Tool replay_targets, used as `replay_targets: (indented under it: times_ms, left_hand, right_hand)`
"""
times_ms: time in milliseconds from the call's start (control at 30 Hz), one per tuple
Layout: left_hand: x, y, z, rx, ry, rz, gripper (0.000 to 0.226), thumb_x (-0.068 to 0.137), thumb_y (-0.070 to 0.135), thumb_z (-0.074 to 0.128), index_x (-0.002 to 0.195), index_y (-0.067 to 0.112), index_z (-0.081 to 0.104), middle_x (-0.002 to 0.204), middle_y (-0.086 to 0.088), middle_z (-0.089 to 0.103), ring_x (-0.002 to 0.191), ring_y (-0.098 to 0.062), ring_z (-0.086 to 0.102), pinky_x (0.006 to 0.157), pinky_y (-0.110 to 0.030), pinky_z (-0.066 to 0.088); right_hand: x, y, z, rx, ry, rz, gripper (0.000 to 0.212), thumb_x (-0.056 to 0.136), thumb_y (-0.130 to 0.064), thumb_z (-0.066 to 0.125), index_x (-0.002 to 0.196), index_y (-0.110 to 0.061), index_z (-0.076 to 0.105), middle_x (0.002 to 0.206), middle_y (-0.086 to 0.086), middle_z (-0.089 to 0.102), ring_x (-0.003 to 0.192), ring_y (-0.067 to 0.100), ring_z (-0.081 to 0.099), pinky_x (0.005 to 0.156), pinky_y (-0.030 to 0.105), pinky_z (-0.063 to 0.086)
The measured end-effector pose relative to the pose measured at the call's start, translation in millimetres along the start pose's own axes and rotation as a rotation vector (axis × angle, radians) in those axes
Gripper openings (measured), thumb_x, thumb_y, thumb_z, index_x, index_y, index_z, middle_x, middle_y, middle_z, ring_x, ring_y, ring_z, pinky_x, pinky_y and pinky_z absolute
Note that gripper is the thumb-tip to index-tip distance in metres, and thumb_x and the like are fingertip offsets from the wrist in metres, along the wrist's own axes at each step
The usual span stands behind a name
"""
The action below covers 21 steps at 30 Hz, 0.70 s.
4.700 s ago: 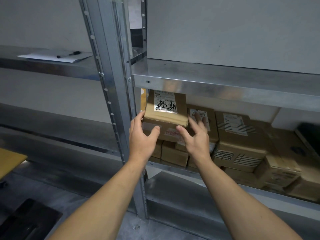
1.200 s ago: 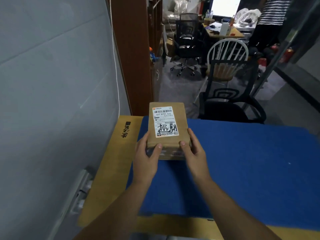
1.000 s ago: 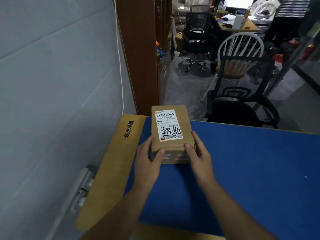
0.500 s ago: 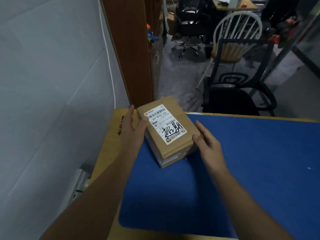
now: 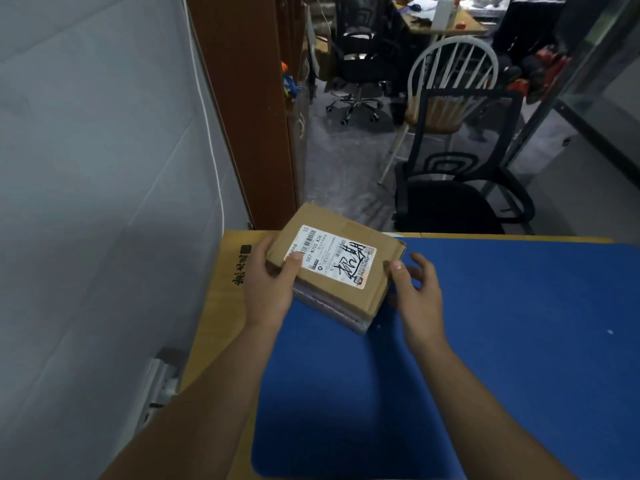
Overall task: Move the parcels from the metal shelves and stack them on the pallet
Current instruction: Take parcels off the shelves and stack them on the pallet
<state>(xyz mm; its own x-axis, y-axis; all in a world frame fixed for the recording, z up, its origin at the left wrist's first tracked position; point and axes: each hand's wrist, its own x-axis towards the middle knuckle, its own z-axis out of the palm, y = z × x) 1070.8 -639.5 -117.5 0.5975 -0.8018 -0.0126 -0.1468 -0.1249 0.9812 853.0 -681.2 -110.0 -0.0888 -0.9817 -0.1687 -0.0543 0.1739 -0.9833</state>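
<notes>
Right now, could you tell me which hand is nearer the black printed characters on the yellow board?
Left. The left hand, gripping the brown cardboard parcel's end, is right beside the characters; the right hand holds the opposite end, over the blue mat.

An office: swivel chairs and a cluttered desk stand behind.
</notes>
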Motion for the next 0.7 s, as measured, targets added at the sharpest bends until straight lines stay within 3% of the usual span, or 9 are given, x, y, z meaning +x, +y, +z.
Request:
replay_targets:
  times_ms: [100, 200, 333, 433, 500, 700]
  left_hand:
    - [-5, -1, 1, 0.005, 0.048, -0.004, 0.052, 0.076, 0.07, 0.067, 0.123, 0.058, 0.048, 0.131, 0.012, 0.057, 0.117, -0.009, 0.059, 0.097, -0.043, 0.056]
    - [-10, -1, 2, 0.011, 0.084, -0.018, 0.07, 0.073, 0.076, 0.064, 0.135, 0.047, 0.048, 0.134, 0.011, 0.054, 0.12, -0.011, 0.057, 0.098, -0.043, 0.055]
    - [-17, -2, 3, -0.008, 0.092, -0.013, 0.066, 0.084, 0.062, 0.067, 0.143, 0.045, 0.044, 0.14, 0.011, 0.05, 0.124, -0.009, 0.054, 0.096, -0.028, 0.054]
    - [-20, -2, 1, -0.018, 0.063, -0.008, 0.062, 0.092, 0.043, 0.068, 0.148, 0.041, 0.041, 0.144, 0.012, 0.048, 0.124, -0.006, 0.053, 0.082, -0.01, 0.051]
    - [-21, -2, 0, -0.033, 0.039, -0.002, 0.06, 0.093, 0.041, 0.068, 0.145, 0.045, 0.04, 0.142, 0.014, 0.051, 0.121, -0.004, 0.057, 0.081, -0.009, 0.052]
    - [-12, 5, -2, -0.05, 0.01, -0.034, 0.061, 0.095, 0.04, 0.066, 0.147, 0.047, 0.037, 0.136, 0.02, 0.055, 0.114, 0.004, 0.058, 0.082, -0.009, 0.052]
  right_hand:
    - [-5, -3, 5, 0.017, -0.072, -0.056, 0.043, 0.096, -0.036, 0.066, 0.137, -0.033, 0.054, 0.131, -0.011, 0.061, 0.119, 0.012, 0.061, 0.104, 0.047, 0.051]
    - [-10, -2, 6, 0.021, -0.191, -0.11, 0.043, 0.096, -0.033, 0.067, 0.137, -0.038, 0.055, 0.136, -0.017, 0.061, 0.129, 0.004, 0.055, 0.106, 0.04, 0.05]
    - [-12, 2, 5, -0.048, -0.298, -0.113, 0.064, 0.088, -0.05, 0.071, 0.145, -0.051, 0.042, 0.143, -0.022, 0.054, 0.132, 0.001, 0.051, 0.108, 0.033, 0.045]
    - [-7, -1, 10, -0.058, -0.326, -0.108, 0.068, 0.092, -0.036, 0.068, 0.151, -0.049, 0.035, 0.137, -0.033, 0.053, 0.124, -0.012, 0.051, 0.103, 0.02, 0.047]
    - [-2, -2, 15, -0.057, -0.33, -0.099, 0.069, 0.095, -0.029, 0.067, 0.152, -0.048, 0.033, 0.13, -0.04, 0.053, 0.12, -0.016, 0.051, 0.1, 0.015, 0.047]
    - [10, -3, 26, -0.047, -0.32, -0.085, 0.066, 0.096, -0.032, 0.066, 0.151, -0.05, 0.033, 0.132, -0.036, 0.053, 0.118, -0.015, 0.053, 0.098, 0.015, 0.046]
